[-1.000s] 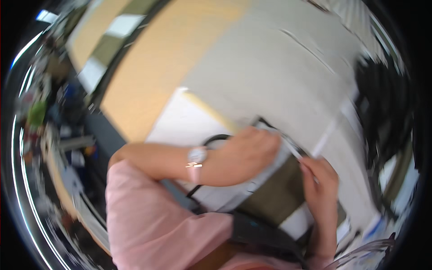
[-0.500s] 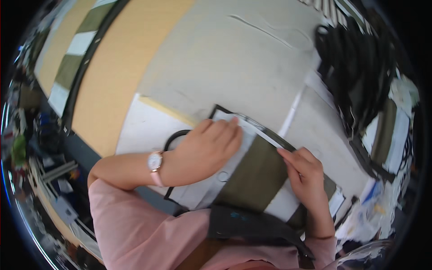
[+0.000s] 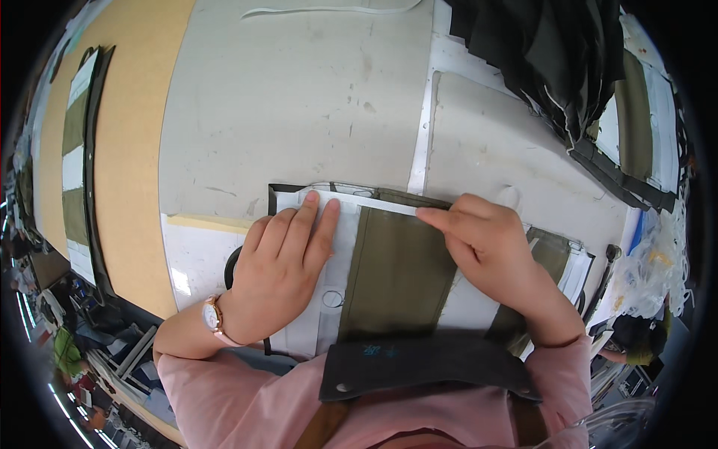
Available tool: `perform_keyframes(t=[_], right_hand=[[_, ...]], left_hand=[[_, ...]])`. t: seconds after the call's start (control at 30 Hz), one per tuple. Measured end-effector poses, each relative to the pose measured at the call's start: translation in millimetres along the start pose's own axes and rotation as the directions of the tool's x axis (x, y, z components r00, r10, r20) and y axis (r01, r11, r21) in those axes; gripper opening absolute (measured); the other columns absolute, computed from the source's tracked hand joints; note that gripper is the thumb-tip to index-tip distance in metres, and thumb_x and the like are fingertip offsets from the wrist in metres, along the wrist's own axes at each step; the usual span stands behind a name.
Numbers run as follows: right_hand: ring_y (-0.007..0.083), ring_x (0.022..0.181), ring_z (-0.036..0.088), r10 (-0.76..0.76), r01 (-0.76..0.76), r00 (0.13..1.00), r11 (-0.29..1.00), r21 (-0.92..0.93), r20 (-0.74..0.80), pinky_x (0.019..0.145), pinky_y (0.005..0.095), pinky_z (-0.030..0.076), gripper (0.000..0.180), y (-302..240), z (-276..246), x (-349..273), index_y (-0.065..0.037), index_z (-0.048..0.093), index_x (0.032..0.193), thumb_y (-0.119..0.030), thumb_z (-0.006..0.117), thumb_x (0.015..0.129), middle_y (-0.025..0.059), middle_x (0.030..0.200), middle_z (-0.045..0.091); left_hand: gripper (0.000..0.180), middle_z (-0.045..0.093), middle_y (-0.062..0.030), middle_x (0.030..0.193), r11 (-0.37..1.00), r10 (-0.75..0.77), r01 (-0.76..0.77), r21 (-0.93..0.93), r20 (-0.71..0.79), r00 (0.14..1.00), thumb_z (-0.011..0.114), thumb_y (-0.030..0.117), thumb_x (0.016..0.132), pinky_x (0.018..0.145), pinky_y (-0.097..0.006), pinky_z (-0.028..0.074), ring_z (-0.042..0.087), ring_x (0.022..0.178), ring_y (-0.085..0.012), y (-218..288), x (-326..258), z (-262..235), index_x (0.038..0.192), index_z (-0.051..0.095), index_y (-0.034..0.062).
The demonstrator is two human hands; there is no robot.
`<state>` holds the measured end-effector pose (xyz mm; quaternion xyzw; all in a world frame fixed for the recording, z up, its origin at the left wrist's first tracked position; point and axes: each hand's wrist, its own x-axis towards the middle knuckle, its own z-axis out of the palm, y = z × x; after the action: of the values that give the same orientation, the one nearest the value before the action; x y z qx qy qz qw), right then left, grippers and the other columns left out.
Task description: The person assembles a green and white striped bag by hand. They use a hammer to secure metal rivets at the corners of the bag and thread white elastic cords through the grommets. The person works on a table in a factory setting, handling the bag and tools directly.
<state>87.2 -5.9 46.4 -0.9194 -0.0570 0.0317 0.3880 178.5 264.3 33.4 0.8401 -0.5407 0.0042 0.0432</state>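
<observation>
A striped panel [image 3: 396, 280] of white and olive fabric with a dark edge lies on the table in front of me. Along its far edge runs a narrow white strip [image 3: 381, 204]. My left hand [image 3: 280, 258] rests on the panel's left part, fingers stretched out, the fingertips pressing the strip down. At the strip's right part is my right hand [image 3: 490, 243], its fingers curled and the index finger and thumb closed on the strip. A clear sheet with a round mark [image 3: 333, 299] lies over the white fabric beside my left hand.
Black fabric pieces [image 3: 553, 60] are heaped at the far right, next to another striped panel [image 3: 636, 112]. Clear plastic and white scraps [image 3: 643, 277] bunch at the right edge. A striped strip [image 3: 75, 165] lies on the left. A loose white cord [image 3: 329, 10] is at the back.
The view has turned, and the panel now lies straighter before me. My left hand's fingers have stretched out and spread on the strip; my right hand stays at the strip's right part.
</observation>
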Motion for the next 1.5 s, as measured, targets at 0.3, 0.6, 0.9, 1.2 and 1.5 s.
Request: perform_keyframes(t=[0.3,0.6,0.9,1.2,1.5], right_hand=[[0.0232,0.059,0.052,-0.007,0.008,0.999,1.000,0.011,-0.041,0.054,0.0342,0.044,0.045,2.4,3.9,-5.8,-0.007,0.073,0.115,0.011,0.061,0.076,0.0088,0.072,0.051],[0.0230,0.061,0.057,-0.035,0.034,0.999,0.998,-0.060,-0.016,0.055,0.0363,0.048,0.037,9.0,5.6,-4.0,-0.008,0.073,0.109,0.003,0.065,0.075,0.0056,0.073,0.054],[0.0249,0.064,0.059,-0.046,0.044,0.998,0.998,-0.052,-0.034,0.058,0.0381,0.049,0.035,12.8,9.2,-5.6,-0.008,0.072,0.110,0.001,0.064,0.078,0.0058,0.076,0.056],[0.0242,0.066,0.061,-0.054,0.051,0.997,0.997,-0.053,-0.054,0.060,0.0378,0.050,0.030,13.7,9.5,-6.3,-0.008,0.072,0.108,-0.002,0.064,0.079,0.0051,0.076,0.056],[0.0216,0.069,0.062,-0.088,0.080,0.995,0.984,-0.156,-0.045,0.060,0.0358,0.050,0.029,13.1,13.5,-5.2,-0.005,0.072,0.105,-0.005,0.065,0.077,0.0046,0.075,0.055]], left_hand=[[0.054,0.059,-0.0161,0.126,1.000,-0.013,0.013,-0.017,0.031,0.999,0.065,0.020,0.088,0.084,-0.037,0.046,0.057,0.101,-0.0258,-0.3,4.6,-2.1,0.138,0.056,0.0044],[0.057,0.058,-0.0147,0.122,0.999,-0.020,0.021,-0.034,0.047,0.999,0.065,0.029,0.088,0.080,-0.036,0.046,0.056,0.095,-0.0248,-2.6,9.6,-1.7,0.142,0.055,0.0138],[0.062,0.058,-0.0144,0.112,0.999,0.020,-0.023,0.042,0.067,0.998,0.066,0.036,0.086,0.073,-0.035,0.047,0.054,0.087,-0.0252,-1.7,14.9,-1.9,0.146,0.052,0.0254],[0.069,0.057,-0.0136,0.109,0.993,0.013,-0.028,0.114,0.127,0.992,0.069,0.042,0.080,0.071,-0.035,0.046,0.052,0.082,-0.0243,6.1,25.4,-7.9,0.145,0.052,0.0295],[0.072,0.055,-0.0176,0.126,0.990,0.088,-0.101,0.096,0.127,0.988,0.062,0.048,0.084,0.093,-0.041,0.044,0.055,0.112,-0.0267,26.4,33.1,-6.9,0.140,0.054,0.0030]])
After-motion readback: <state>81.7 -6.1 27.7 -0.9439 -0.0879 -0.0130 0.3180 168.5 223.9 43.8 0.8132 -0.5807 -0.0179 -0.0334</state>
